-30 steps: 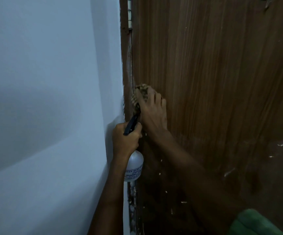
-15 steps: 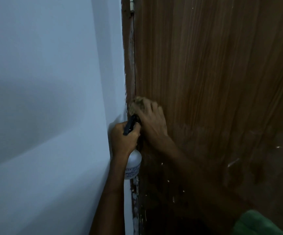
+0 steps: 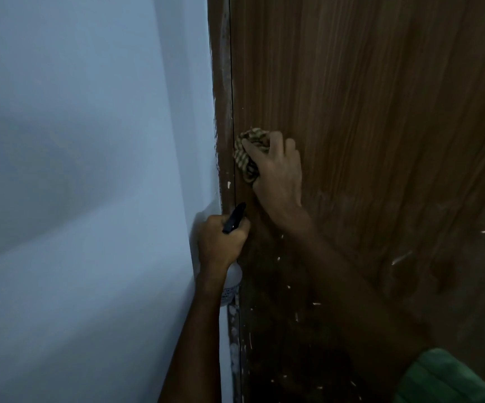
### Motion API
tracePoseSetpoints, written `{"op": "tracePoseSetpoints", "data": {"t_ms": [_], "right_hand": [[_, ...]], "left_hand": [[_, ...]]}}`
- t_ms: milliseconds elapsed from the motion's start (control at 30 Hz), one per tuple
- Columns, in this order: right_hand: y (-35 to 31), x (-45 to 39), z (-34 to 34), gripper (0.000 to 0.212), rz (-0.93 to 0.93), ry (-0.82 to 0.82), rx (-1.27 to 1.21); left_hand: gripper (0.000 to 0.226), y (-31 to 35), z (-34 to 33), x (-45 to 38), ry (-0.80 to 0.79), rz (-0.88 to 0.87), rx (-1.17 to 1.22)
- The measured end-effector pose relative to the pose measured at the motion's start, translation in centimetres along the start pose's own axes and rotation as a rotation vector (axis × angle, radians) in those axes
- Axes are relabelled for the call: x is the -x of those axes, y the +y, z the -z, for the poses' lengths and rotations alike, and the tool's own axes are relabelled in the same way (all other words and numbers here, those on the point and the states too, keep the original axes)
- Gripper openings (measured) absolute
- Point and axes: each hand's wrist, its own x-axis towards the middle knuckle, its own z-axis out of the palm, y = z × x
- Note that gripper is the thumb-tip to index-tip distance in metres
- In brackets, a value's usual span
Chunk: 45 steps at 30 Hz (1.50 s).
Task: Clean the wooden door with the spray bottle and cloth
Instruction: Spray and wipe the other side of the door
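The brown wooden door (image 3: 380, 112) fills the right half of the view. My right hand (image 3: 279, 173) grips a bunched checked cloth (image 3: 245, 155) and presses it against the door close to its left edge. Just below, my left hand (image 3: 221, 242) grips the neck of a white spray bottle (image 3: 231, 282). The bottle's black trigger head (image 3: 234, 218) sticks up above my fist beside the door frame. Most of the bottle's body is hidden behind my hand and wrist.
A pale blue wall (image 3: 90, 199) takes up the left half, meeting the brown door frame (image 3: 221, 112). White paint flecks (image 3: 401, 257) dot the lower, darker part of the door. A green sleeve (image 3: 444, 379) shows at the bottom right.
My right hand slid the cloth down the door's left edge half a second ago and has now come back up a little. My left hand has kept its grip on the bottle.
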Motion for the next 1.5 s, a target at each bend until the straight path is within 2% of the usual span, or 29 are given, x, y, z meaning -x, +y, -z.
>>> {"op": "tracePoseSetpoints", "data": {"t_ms": [133,200,267,333,433,500,600,700,800,867,967,1033,1133,1200,1267,1367,1433,1500], "right_hand": [[-1.3,8.8,-4.7,0.057,0.079,-0.142,-0.022],[-1.6,13.5,-6.7,0.046,0.085,-0.187,-0.011],[-1.9,14.7,-7.0,0.039,0.039,-0.208,-0.019],[-2.1,11.7,-5.6,0.039,-0.055,-0.102,-0.035],[-1.4,5.6,-2.8,0.06,-0.216,0.094,-0.007],[-1.1,4.9,-2.4,0.062,-0.216,0.131,0.003],[-1.5,10.7,-3.2,0.05,-0.17,-0.018,-0.041],[-1.6,15.9,-2.9,0.05,-0.23,-0.177,-0.095],[-0.9,12.6,-1.0,0.041,-0.317,-0.039,-0.089],[0.3,8.1,0.8,0.049,-0.338,0.11,-0.067],[1.1,6.2,1.2,0.048,-0.313,0.178,-0.037],[0.8,9.7,0.4,0.042,-0.256,0.118,-0.023],[0.9,17.2,-0.9,0.046,-0.233,-0.09,-0.072],[1.6,18.9,-0.8,0.048,-0.259,-0.131,-0.086],[1.8,16.8,0.0,0.053,-0.356,-0.052,-0.082],[2.8,10.7,2.4,0.053,-0.492,0.174,-0.117],[3.7,8.2,3.2,0.058,-0.474,0.24,-0.146],[4.0,9.4,2.8,0.056,-0.401,0.224,-0.09]], "left_hand": [[0.039,0.0,0.8,0.3,0.08,-0.05,0.061],[0.035,-0.2,0.9,0.5,0.06,-0.051,0.073],[0.036,-0.3,0.9,0.8,0.038,-0.062,0.053],[0.035,-0.5,0.6,1.0,0.004,-0.026,0.062],[0.037,-1.1,0.5,0.8,-0.026,-0.005,0.105],[0.035,-0.9,0.4,0.5,-0.015,0.008,0.116],[0.032,-0.7,0.1,0.2,-0.03,0.021,0.126],[0.03,-0.5,-0.3,0.1,-0.067,-0.013,0.129],[0.031,0.0,-0.9,0.0,-0.058,-0.065,0.159],[0.03,0.3,-1.5,0.1,-0.063,-0.077,0.187],[0.03,0.5,-2.4,0.1,-0.067,-0.075,0.213],[0.031,0.5,-2.7,0.0,-0.079,-0.104,0.21],[0.031,0.7,-2.8,-0.2,-0.112,-0.137,0.208],[0.031,0.9,-2.7,-0.2,-0.124,-0.159,0.21],[0.031,1.3,-2.6,-0.2,-0.134,-0.183,0.2],[0.031,1.8,-2.6,-0.2,-0.141,-0.199,0.198],[0.029,1.8,-2.8,0.1,-0.152,-0.203,0.214],[0.028,1.7,-3.3,0.4,-0.167,-0.202,0.231]]}}
